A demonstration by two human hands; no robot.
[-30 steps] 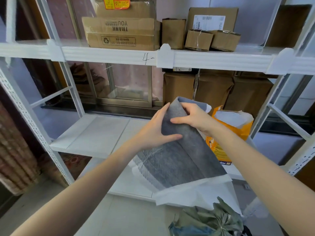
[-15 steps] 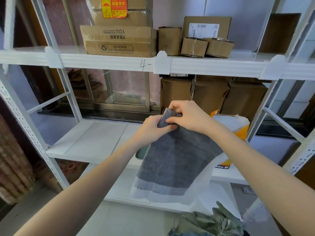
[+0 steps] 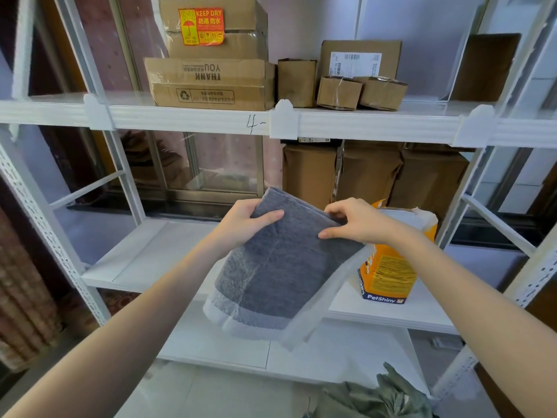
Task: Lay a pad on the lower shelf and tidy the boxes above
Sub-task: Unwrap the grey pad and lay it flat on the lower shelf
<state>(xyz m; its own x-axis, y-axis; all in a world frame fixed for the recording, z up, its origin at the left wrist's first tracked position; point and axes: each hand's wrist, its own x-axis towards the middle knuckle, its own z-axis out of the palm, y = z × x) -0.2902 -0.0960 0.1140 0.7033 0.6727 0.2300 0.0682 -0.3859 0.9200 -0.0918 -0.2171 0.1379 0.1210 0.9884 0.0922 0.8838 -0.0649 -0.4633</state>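
A folded grey pad [image 3: 280, 267] with white edges hangs in the air in front of the lower shelf [image 3: 141, 263]. My left hand [image 3: 245, 221] grips its top left corner. My right hand [image 3: 352, 221] pinches the top edge on the right. Both hands hold the pad above the shelf board, its lower end drooping. On the upper shelf [image 3: 193, 122] stand cardboard boxes: a flat "THANK YOU" box [image 3: 208, 84] with a "KEEP DRY" box [image 3: 215, 27] on top, a small upright box [image 3: 297, 82], two small taped boxes [image 3: 339, 92] and a labelled box [image 3: 360, 58] behind.
An orange and white PetShiny bag [image 3: 388, 273] stands on the lower shelf to the right of the pad. Brown boxes [image 3: 370, 173] fill the back right of that shelf. A lower board [image 3: 346, 357] lies beneath. A green cloth bundle [image 3: 376, 396] sits at the bottom.
The pad has been lifted and its top edge spread: my hands have moved apart along it, the left one to the left corner, the right one to the right.
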